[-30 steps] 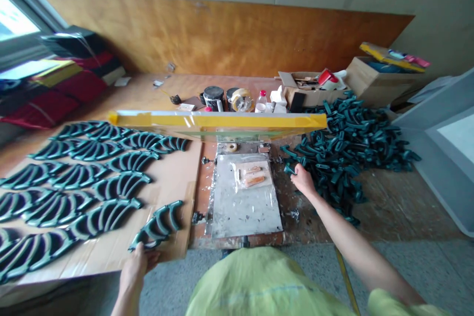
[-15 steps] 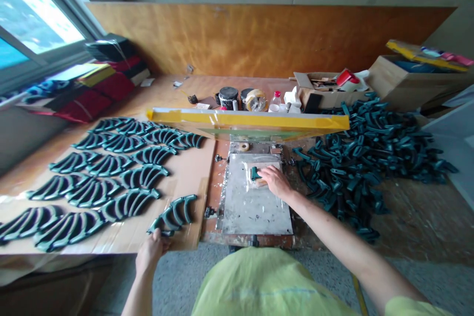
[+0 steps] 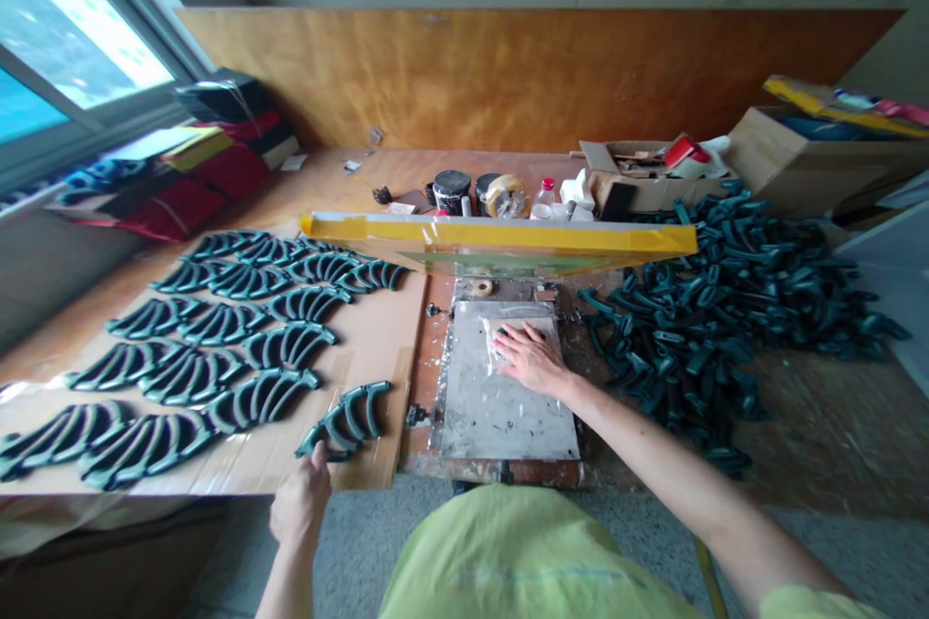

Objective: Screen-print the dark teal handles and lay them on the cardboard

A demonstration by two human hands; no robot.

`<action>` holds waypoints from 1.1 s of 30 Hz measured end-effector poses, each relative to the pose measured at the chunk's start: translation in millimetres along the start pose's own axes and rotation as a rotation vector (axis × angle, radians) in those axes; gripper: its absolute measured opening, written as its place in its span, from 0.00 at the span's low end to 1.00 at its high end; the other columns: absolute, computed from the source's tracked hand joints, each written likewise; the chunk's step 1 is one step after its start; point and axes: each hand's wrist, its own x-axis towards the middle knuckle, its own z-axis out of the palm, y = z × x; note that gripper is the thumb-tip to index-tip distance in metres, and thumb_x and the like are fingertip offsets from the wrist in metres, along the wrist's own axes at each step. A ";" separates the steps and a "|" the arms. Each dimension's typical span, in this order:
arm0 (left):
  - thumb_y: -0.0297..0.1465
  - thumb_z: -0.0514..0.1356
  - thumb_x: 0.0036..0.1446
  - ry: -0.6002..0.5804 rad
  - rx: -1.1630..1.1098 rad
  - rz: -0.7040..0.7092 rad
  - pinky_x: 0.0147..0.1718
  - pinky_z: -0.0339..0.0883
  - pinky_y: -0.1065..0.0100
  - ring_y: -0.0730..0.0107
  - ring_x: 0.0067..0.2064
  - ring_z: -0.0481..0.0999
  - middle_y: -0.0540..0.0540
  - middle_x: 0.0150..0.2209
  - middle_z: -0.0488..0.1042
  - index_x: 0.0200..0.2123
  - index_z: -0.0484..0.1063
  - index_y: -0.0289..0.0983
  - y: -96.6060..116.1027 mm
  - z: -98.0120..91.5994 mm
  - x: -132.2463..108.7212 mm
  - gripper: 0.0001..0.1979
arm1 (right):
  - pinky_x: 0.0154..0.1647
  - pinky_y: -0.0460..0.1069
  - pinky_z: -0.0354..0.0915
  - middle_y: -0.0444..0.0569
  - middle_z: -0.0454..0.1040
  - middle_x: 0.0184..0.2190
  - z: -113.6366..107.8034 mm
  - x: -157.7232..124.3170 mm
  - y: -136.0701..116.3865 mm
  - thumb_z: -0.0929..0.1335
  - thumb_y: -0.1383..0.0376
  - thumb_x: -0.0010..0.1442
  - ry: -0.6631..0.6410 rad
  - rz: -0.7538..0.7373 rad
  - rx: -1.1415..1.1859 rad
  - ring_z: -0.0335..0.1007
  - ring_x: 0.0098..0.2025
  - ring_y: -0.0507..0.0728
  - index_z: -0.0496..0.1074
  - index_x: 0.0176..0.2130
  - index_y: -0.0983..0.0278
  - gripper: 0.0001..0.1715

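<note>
My right hand (image 3: pixel 533 360) lies with fingers spread over a small pale jig (image 3: pixel 494 363) on the grey metal plate (image 3: pixel 500 421). Under its fingers, a dark green curved plastic handle (image 3: pixel 502 333) is mostly hidden. My left hand (image 3: pixel 301 495) is closed, thumb on top, at the near end of a short row of green curved handles (image 3: pixel 352 418) on the cardboard sheet (image 3: pixel 367 334). It appears to grip the nearest handle of that row; its fingertips are partly hidden.
A frame edged with yellow tape (image 3: pixel 500 234) stands raised behind the plate. Fanned rows of handles (image 3: pixel 193 372) cover the cardboard at left. A heap of loose handles (image 3: pixel 697 338) lies at right. Jars (image 3: pixel 451 191), a tape roll (image 3: pixel 506 197) and an open carton (image 3: pixel 657 176) stand behind.
My right hand has gone from pinching the green handle over the jig to lying spread on top of it. My left hand stays by the short row, its grip slightly shifted.
</note>
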 end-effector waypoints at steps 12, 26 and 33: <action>0.58 0.44 0.59 -0.127 -1.290 0.723 0.23 0.61 0.74 0.76 0.20 0.65 0.52 0.22 0.69 0.47 0.69 0.36 265.6 -99.5 -36.8 0.33 | 0.49 0.54 0.70 0.51 0.80 0.42 -74.8 -26.3 38.6 0.64 0.60 0.64 0.410 0.430 0.314 0.77 0.44 0.58 0.77 0.46 0.61 0.16; 0.51 0.66 0.46 -0.410 -0.900 0.419 0.28 0.69 0.69 0.66 0.29 0.76 0.47 0.29 0.78 0.58 0.69 0.35 143.4 4.4 -58.2 0.40 | 0.58 0.59 0.63 0.59 0.63 0.58 -99.7 54.8 44.3 0.73 0.67 0.52 0.392 0.356 0.008 0.61 0.59 0.64 0.66 0.57 0.65 0.34; 0.51 0.62 0.50 -0.393 -0.835 0.431 0.29 0.69 0.69 0.66 0.30 0.76 0.47 0.31 0.78 0.61 0.66 0.36 134.5 47.9 -35.3 0.39 | 0.45 0.52 0.64 0.56 0.75 0.40 -84.0 90.7 26.0 0.68 0.68 0.56 -0.035 0.393 -0.261 0.69 0.46 0.62 0.73 0.41 0.65 0.10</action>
